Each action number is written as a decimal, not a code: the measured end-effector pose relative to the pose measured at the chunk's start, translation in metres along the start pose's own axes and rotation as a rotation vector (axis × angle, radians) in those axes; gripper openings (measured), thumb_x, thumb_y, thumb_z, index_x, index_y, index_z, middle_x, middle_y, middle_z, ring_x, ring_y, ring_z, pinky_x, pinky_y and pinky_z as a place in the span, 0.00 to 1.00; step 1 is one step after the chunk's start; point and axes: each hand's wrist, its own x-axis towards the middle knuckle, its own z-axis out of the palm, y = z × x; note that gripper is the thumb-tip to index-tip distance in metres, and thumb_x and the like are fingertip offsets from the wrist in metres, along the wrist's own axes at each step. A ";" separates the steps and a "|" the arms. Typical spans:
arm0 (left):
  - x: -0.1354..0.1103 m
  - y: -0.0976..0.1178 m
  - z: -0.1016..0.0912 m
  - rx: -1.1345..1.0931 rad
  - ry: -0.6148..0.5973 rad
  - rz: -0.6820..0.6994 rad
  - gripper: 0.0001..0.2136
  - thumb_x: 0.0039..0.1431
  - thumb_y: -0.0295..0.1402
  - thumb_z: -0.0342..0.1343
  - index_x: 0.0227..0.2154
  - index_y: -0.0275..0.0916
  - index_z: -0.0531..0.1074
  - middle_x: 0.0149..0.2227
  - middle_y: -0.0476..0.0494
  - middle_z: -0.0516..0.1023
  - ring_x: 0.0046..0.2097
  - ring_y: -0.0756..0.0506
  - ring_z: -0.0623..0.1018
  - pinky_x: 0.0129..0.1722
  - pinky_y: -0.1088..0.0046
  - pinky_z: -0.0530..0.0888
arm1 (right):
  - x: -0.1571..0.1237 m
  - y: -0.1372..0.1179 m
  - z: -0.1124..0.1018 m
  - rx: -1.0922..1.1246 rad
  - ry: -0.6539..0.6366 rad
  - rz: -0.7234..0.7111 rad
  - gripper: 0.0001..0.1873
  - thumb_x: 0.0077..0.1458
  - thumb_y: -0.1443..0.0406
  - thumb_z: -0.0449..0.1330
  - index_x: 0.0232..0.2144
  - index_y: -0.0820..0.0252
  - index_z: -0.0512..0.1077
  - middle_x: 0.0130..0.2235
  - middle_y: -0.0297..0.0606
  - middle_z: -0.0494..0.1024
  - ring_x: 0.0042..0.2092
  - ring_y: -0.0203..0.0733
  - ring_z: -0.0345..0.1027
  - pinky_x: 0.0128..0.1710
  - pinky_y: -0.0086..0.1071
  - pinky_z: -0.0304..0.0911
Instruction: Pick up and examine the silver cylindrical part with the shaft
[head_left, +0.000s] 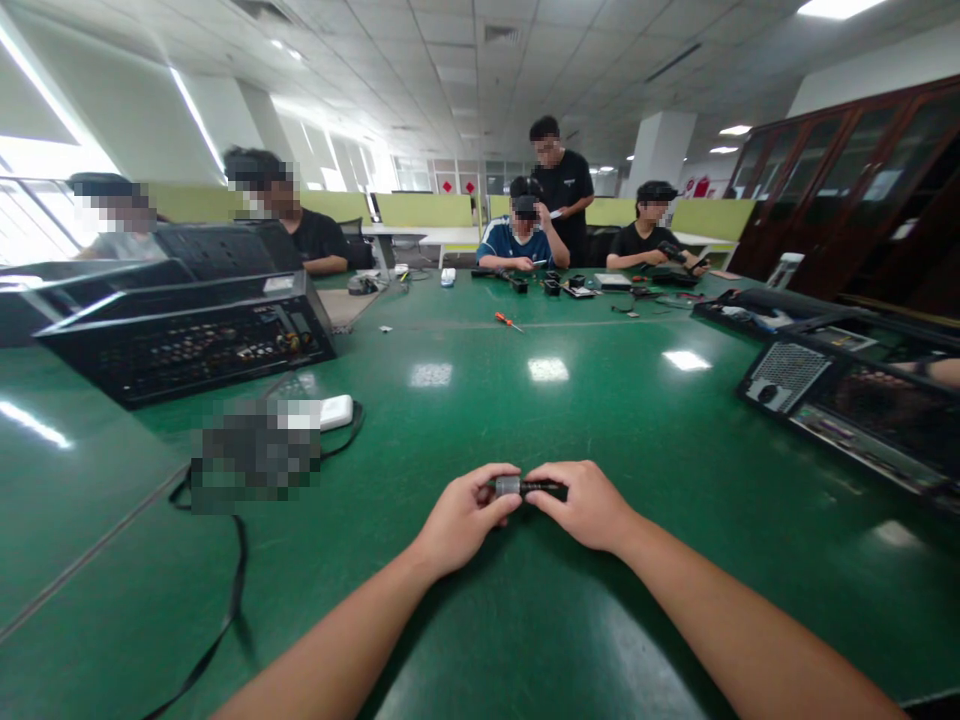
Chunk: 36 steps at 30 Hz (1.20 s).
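Note:
Both hands meet over the green table (pixel 480 410), pinching a small tool. The tool has a grey ribbed cylinder (pixel 508 486) on the left and a thin dark shaft (pixel 534 487) on the right, like a bit in a chuck; its exact kind is unclear. My left hand (pixel 459 520) is closed around the cylinder with thumb and fingers. On the shaft, my right hand (pixel 589 508) is closed in a pinch. The tool lies roughly level, and its left end is partly hidden by my left fingers.
An open black computer case (pixel 202 345) stands at left; another case (pixel 847 410) is at right, with someone's arm beside it. A white box (pixel 336 412) and black strap (pixel 238 570) lie left. An orange screwdriver (pixel 508 321) lies farther back. Several people sit or stand around.

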 end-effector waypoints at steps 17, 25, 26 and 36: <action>-0.003 0.001 0.000 0.010 0.008 0.003 0.16 0.57 0.34 0.59 0.47 0.37 0.70 0.32 0.48 0.73 0.28 0.50 0.72 0.30 0.73 0.72 | -0.002 0.000 -0.003 0.010 -0.005 0.015 0.10 0.57 0.63 0.59 0.39 0.54 0.78 0.39 0.35 0.81 0.40 0.43 0.75 0.41 0.32 0.64; -0.002 0.002 0.000 0.008 0.020 -0.005 0.16 0.56 0.34 0.59 0.48 0.36 0.69 0.31 0.49 0.73 0.27 0.50 0.72 0.29 0.73 0.71 | -0.002 0.001 -0.005 0.012 -0.004 0.025 0.09 0.57 0.63 0.59 0.39 0.54 0.78 0.38 0.34 0.82 0.39 0.41 0.75 0.40 0.31 0.64; -0.002 0.002 0.000 0.007 0.019 -0.004 0.16 0.56 0.34 0.58 0.48 0.36 0.69 0.31 0.49 0.72 0.27 0.50 0.72 0.29 0.73 0.71 | -0.002 0.002 -0.005 0.015 -0.003 0.025 0.09 0.57 0.63 0.59 0.39 0.54 0.78 0.38 0.34 0.82 0.39 0.41 0.75 0.40 0.31 0.64; -0.003 0.004 0.000 0.001 0.037 -0.008 0.17 0.55 0.35 0.59 0.47 0.36 0.70 0.29 0.50 0.72 0.26 0.50 0.72 0.28 0.73 0.71 | -0.001 0.003 -0.006 0.005 -0.002 0.035 0.09 0.57 0.62 0.59 0.39 0.53 0.78 0.37 0.32 0.81 0.38 0.39 0.74 0.39 0.29 0.63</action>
